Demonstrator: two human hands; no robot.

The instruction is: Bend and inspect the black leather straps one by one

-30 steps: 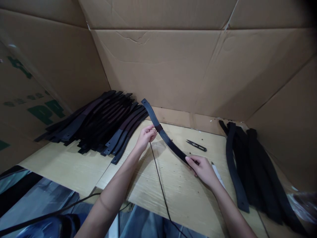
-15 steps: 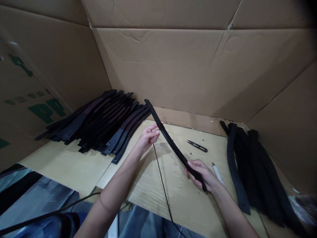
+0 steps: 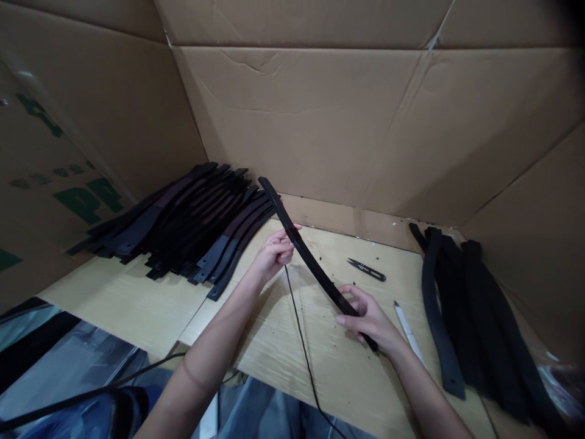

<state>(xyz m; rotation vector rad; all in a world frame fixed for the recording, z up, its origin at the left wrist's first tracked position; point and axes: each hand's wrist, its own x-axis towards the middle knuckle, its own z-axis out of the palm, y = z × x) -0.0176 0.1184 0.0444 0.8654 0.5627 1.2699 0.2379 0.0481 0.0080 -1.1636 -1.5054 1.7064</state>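
- Watching from a distance, I have the curved black strip (image 3: pixel 315 266) aslant over the table (image 3: pixel 361 393), just left of the black snips (image 3: pixel 367 269), my landmark.
- My left hand (image 3: pixel 273 255), left of the snips, pinches the strip's upper part, a finger reaching behind it; the dark cord (image 3: pixel 300 329) trails down from those fingers.
- My right hand (image 3: pixel 370 314), just below the snips, grasps the strip's lower part loosely, thumb on one side and fingers on the other.
- Beyond the strip, left of the snips, lies a pile of dark strips (image 3: pixel 183 225); to their right are more long black pieces (image 3: pixel 484 323) and a pale, pointed tool (image 3: pixel 410 334).
- With that loose right grasp, I judge the strip could twist or slip.
- The cord, hanging past the table's edge, could snag there and tug at my left fingers.
- Green print (image 3: pixel 89 201) on the cardboard (image 3: pixel 297 110), far left of the snips, seems to read "PP"; the smaller characters are too blurred for me. I can make out no brand.
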